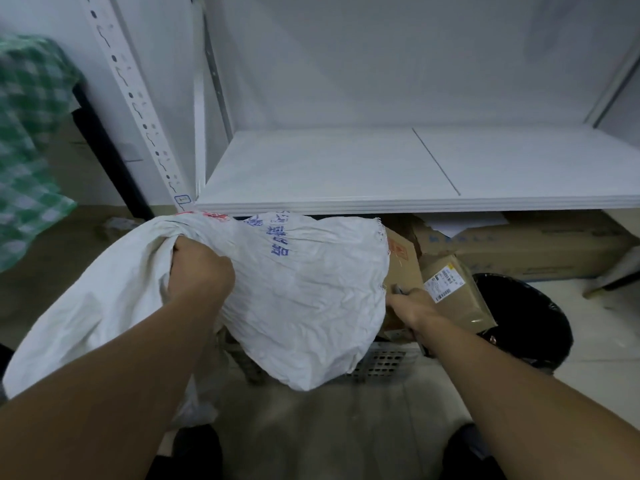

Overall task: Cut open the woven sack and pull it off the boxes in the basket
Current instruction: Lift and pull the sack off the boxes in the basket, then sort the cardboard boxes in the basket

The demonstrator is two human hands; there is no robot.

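1. The left hand (pixel 201 268) is clenched round a bunched fold of the white woven sack (pixel 304 289), holding it up over the left side of the basket (pixel 384 362)
2. The sack, printed with blue characters, drapes over the basket's near rim and hangs down to the left along the forearm; its frayed open edge lies against a cardboard box (pixel 403 261)
3. That box stands uncovered at the sack's right edge, inside the basket as far as can be seen; whatever else lies under the sack is hidden
4. The right hand (pixel 412 306) rests against the box with its fingers curled round a small dark object (pixel 398 291), of which only a tip shows, too little to say what it is
5. A brown parcel (pixel 457 292) with a white label leans just right of the hand, in front of a black bin (pixel 526 317)
6. A white shelf (pixel 346 168) juts out above the basket, with a long carton (pixel 536 244) beneath it and a green checked cloth (pixel 27 133) far left
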